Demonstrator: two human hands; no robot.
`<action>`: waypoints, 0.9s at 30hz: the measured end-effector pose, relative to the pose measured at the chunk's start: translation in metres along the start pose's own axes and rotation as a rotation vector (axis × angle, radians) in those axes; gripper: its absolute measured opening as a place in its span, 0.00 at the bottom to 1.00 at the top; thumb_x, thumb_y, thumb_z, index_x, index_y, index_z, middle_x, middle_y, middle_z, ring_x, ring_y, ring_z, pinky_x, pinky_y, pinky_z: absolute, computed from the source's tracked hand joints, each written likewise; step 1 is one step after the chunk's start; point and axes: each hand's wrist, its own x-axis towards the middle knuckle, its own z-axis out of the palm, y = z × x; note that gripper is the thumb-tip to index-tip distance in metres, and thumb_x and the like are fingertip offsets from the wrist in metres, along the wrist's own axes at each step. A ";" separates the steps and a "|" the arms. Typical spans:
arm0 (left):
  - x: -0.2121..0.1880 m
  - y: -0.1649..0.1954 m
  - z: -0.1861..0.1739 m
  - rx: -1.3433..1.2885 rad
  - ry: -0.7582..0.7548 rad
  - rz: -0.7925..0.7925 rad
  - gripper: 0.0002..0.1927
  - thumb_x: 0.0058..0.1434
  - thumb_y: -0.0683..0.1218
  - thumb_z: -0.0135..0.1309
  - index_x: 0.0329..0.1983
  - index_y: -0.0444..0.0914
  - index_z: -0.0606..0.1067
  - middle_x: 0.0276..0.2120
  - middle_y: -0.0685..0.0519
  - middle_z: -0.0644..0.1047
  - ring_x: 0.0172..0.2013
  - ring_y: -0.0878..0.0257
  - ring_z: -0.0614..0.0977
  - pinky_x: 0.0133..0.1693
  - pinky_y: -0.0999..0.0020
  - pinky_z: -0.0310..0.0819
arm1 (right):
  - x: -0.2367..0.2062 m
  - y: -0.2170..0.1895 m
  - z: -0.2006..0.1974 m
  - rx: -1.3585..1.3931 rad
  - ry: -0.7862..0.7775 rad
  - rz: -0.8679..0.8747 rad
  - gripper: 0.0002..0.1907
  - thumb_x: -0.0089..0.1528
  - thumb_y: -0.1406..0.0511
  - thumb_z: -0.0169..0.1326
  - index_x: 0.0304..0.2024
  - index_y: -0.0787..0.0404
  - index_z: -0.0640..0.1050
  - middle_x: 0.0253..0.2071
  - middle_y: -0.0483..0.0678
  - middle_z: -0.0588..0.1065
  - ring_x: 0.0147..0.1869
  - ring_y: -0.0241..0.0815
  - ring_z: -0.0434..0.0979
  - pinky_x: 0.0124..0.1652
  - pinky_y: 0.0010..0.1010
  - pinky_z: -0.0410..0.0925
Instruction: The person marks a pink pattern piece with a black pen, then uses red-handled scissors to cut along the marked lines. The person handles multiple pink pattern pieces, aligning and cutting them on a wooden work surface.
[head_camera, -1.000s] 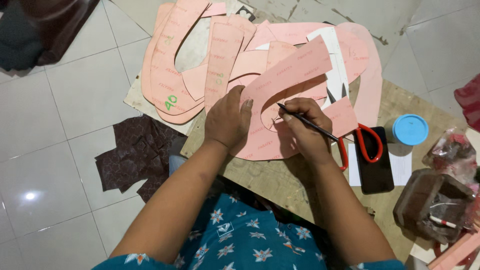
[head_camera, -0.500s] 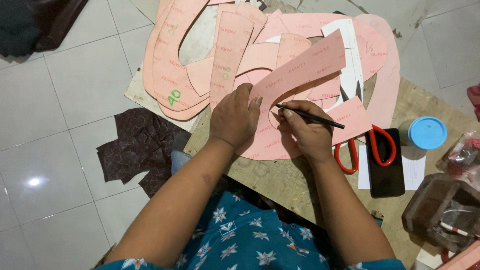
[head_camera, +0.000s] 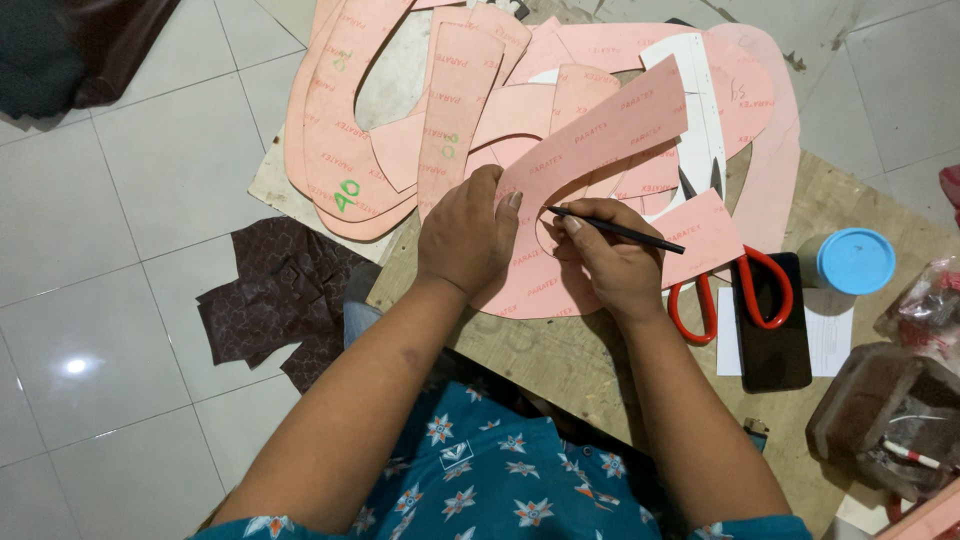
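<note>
Your left hand (head_camera: 468, 235) lies flat, fingers together, pressing the pink curved pattern piece (head_camera: 600, 140) onto the wooden board (head_camera: 560, 370) near its left edge. Just beside it, your right hand (head_camera: 612, 258) is closed around a thin black pencil (head_camera: 615, 229), its tip touching the pattern's inner curve. Red-handled scissors (head_camera: 735, 295) lie toward the board's right edge.

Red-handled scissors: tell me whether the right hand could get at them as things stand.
Probably yes. The red-handled scissors lie flat on the board just beside the right hand, their handles uncovered. But that hand holds a thin black pencil, which it would likely have to put down first.
</note>
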 end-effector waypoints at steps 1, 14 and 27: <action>0.000 0.000 0.000 -0.002 0.003 -0.001 0.16 0.70 0.51 0.50 0.53 0.37 0.69 0.40 0.43 0.80 0.41 0.43 0.81 0.42 0.48 0.74 | 0.000 0.000 -0.001 -0.008 0.001 -0.002 0.07 0.68 0.71 0.56 0.49 0.66 0.78 0.43 0.51 0.81 0.46 0.38 0.84 0.42 0.27 0.80; -0.002 0.002 -0.003 0.002 0.015 0.009 0.15 0.70 0.51 0.50 0.52 0.36 0.69 0.40 0.43 0.80 0.40 0.44 0.81 0.41 0.48 0.74 | 0.000 -0.001 0.001 -0.040 -0.003 0.014 0.08 0.68 0.70 0.56 0.48 0.67 0.78 0.44 0.52 0.81 0.47 0.39 0.84 0.42 0.29 0.80; -0.002 -0.003 0.001 0.011 0.030 0.028 0.15 0.70 0.51 0.50 0.52 0.36 0.69 0.40 0.43 0.80 0.40 0.44 0.81 0.41 0.49 0.75 | 0.002 0.000 0.001 -0.044 -0.013 0.003 0.07 0.68 0.71 0.55 0.48 0.67 0.78 0.44 0.52 0.81 0.48 0.40 0.84 0.43 0.29 0.80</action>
